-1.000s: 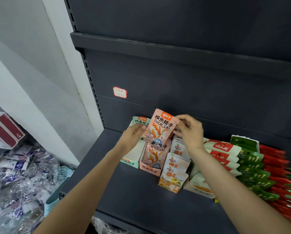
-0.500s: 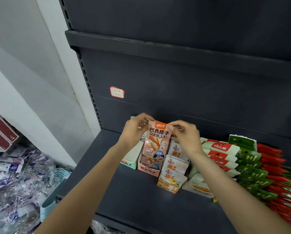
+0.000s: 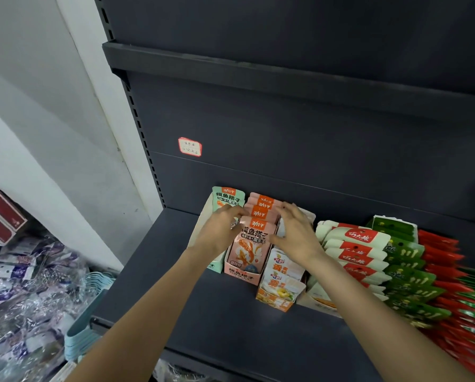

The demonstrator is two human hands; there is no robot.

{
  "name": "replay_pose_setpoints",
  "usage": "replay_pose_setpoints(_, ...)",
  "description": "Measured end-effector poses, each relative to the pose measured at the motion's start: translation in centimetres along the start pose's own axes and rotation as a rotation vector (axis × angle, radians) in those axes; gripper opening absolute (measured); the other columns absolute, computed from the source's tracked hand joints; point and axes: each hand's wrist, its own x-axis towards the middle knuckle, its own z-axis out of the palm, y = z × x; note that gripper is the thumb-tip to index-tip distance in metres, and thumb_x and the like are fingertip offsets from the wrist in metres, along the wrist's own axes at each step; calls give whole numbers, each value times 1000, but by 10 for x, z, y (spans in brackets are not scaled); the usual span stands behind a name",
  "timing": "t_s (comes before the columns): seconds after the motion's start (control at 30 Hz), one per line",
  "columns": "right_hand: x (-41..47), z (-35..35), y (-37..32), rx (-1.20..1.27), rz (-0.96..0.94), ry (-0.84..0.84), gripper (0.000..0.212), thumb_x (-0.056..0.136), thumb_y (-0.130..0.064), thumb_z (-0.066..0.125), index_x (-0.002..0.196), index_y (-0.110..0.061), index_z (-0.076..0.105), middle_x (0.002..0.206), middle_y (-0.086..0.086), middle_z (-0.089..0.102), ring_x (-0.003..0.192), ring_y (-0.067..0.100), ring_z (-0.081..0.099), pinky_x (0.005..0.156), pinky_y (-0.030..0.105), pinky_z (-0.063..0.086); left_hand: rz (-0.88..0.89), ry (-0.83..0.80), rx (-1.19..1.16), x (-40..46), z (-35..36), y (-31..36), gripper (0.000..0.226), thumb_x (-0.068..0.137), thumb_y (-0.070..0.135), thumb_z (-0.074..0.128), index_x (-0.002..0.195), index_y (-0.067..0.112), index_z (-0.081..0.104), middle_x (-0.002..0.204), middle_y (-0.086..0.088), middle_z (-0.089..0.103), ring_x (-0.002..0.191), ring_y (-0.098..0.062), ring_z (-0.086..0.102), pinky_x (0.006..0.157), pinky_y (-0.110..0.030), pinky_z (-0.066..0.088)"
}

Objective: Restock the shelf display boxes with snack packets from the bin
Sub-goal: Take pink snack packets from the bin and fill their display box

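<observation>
Several pink snack packets [image 3: 251, 245] stand upright in a pink display box [image 3: 242, 274] on the dark shelf [image 3: 231, 321]. My left hand [image 3: 219, 232] touches the left edge of the packets with fingers spread. My right hand [image 3: 294, 234] touches their right edge, fingers loosely extended. Neither hand grips a packet. A mint green display box [image 3: 213, 264] with a green packet [image 3: 228, 198] stands just to the left. An orange box of white packets [image 3: 282, 282] stands to the right.
Rows of white-red packets [image 3: 355, 244], green packets [image 3: 407, 260] and red packets [image 3: 451, 271] fill the shelf's right side. A pale blue bin [image 3: 84, 329] sits low at the left beside plastic-wrapped goods [image 3: 18, 293]. An upper shelf [image 3: 258, 75] overhangs.
The pink packet held up in both hands has gone down into the pink box. Both hands let go of it and now rest against the row's sides.
</observation>
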Motion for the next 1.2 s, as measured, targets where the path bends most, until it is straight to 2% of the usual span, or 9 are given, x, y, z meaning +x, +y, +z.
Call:
replay_pose_setpoints(0.1,0,5,1,-71,2,32,70,89,-29,63,148,-19,25,157,0,15,146,18,7,117,35,14,1,-26,54,-5,1,3,35,92,15,55,127,22,53,128,-3,52,102,-19,60,86,-30,50)
replay_pose_setpoints(0.27,-2,0,-6,-33,16,31,67,90,-24,62,147,-16,29,156,3,18,145,20,12,118,36,16,29,-1,132,-17,-5,10,40,95,21,51,135,24,45,138,0,44,106,-19,58,81,-30,50)
replay_pose_setpoints(0.37,-14,-6,-13,36,1,85,61,91,-21,60,145,-15,32,155,4,21,143,21,18,117,37,21,15,91,141,-28,-14,18,36,96,24,49,132,23,48,133,-1,49,104,-20,59,75,-29,48)
replay_pose_setpoints(0.5,-53,-13,-23,63,-63,149,50,93,-19,57,140,-18,42,148,0,34,138,17,28,114,31,24,31,228,188,-57,-24,30,29,95,26,49,122,19,56,117,-3,62,101,-20,60,81,-34,51)
replay_pose_setpoints(0.63,-104,-13,-36,98,-108,156,43,95,-18,51,138,-19,45,144,-1,41,133,16,37,108,29,31,6,329,212,-108,-31,48,26,95,27,48,116,16,61,107,-2,67,89,-21,63,78,-37,50)
replay_pose_setpoints(0.9,-219,43,-46,248,-227,26,29,95,-18,50,123,-17,57,122,1,54,108,17,55,93,34,45,-256,360,14,-264,-10,43,17,92,23,55,103,15,65,91,-2,69,84,-22,61,76,-38,51)
replay_pose_setpoints(1.0,-256,70,-52,293,-216,-24,26,94,-17,51,119,-17,59,117,3,58,100,15,59,89,30,47,-366,321,-10,-321,0,29,14,90,19,57,100,14,66,86,-3,67,78,-22,61,74,-33,49)
replay_pose_setpoints(1.2,-313,141,-85,376,-190,-123,24,92,-10,52,114,-12,61,112,3,61,97,16,58,88,33,48,-546,193,-19,-417,11,-24,21,92,18,55,109,12,66,99,-7,70,78,-15,56,69,-24,43)
